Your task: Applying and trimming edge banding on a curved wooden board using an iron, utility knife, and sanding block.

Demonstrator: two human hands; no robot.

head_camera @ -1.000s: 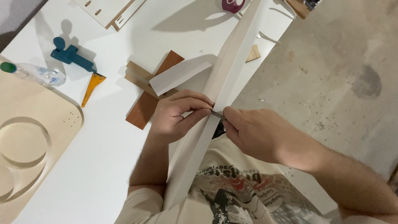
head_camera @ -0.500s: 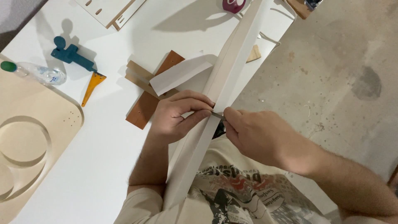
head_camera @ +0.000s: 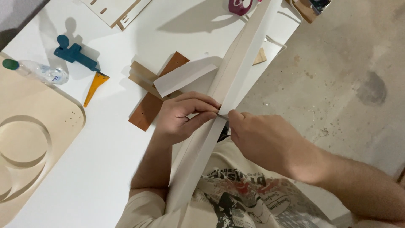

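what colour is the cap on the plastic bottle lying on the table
Green. The cap of the clear bottle shows at far left in the head view.

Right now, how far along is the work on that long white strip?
Done: the upper stretch of the long white strip lies flat along the white table edge. In hand: the left hand and right hand pinch it at mid-length, fingers meeting. Left: the lower stretch toward the person's printed shirt is not being pressed yet.

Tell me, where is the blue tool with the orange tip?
The blue tool with the orange tip lies on the white table in the upper left of the head view, just right of the clear plastic bottle and left of the brown wooden pieces.
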